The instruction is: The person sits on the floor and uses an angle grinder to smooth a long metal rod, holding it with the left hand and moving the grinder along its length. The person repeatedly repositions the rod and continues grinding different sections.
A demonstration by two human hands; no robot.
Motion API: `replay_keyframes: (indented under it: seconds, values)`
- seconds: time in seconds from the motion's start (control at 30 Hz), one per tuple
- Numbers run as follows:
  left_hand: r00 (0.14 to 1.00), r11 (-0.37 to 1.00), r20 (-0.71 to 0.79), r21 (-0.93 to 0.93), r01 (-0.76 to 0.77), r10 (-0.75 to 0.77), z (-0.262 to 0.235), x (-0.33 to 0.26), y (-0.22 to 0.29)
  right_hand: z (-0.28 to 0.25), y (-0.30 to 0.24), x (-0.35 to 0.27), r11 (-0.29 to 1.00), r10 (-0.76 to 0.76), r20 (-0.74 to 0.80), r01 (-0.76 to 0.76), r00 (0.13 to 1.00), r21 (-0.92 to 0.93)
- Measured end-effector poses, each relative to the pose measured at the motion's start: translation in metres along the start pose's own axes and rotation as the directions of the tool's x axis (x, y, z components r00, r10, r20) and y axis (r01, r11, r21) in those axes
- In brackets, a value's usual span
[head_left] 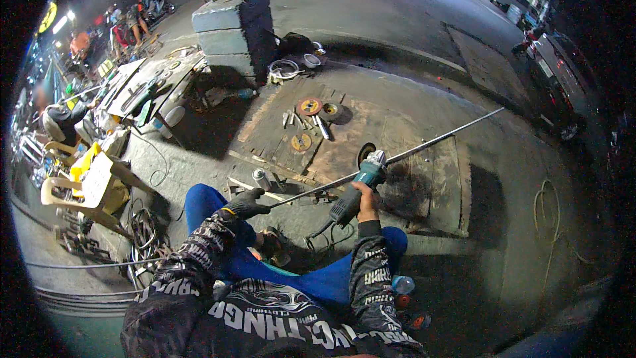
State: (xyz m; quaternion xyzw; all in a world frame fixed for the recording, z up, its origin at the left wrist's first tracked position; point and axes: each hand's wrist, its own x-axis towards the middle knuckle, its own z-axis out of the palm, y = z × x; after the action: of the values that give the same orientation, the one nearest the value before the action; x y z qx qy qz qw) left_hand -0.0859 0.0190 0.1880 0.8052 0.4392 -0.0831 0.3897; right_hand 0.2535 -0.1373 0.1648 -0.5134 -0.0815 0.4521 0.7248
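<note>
"Angle grinder (pixel 351 197) over the near edge of the plywood board (pixel 371 122), right hand (pixel 367 203) wrapped firmly round its body!"
"And the left hand (pixel 246 203)?"
"Gloved, closed on the near end of a metal rod (pixel 450 134) slanting out over the board!"
"Disc against rod?"
"Can't tell! Red abrasive disc (pixel 309 106) on the board's far left part, spray can (pixel 260 178) just off its near left edge!"

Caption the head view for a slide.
Dark-gloved left hand grips a long grey metal rod; bare right hand holds a green and black angle grinder near brown wooden boards.
</note>
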Motion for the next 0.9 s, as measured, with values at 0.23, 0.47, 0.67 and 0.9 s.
replay_keyframes:
  seconds: [0.23,0.47,0.67,0.9]
  values:
    - [0.965,0.921,-0.013,0.301,-0.247,0.263,-0.026,-0.006,0.024,0.007,-0.017,0.000,0.994,-0.053,-0.029,0.050,0.998,-0.093]
    - [0.991,0.991,-0.021,-0.008,-0.135,0.135,0.000,0.030,-0.028,0.006,-0.021,-0.001,0.989,-0.143,-0.056,0.140,0.988,-0.044]
    - [0.995,0.994,-0.003,-0.038,-0.098,0.098,0.012,0.043,-0.035,-0.001,-0.018,0.009,0.993,-0.109,-0.033,0.110,0.994,0.046]
    - [0.901,0.737,-0.002,0.575,-0.354,0.435,0.019,0.058,-0.079,0.004,-0.023,0.008,0.995,-0.094,-0.124,0.095,0.988,0.004]
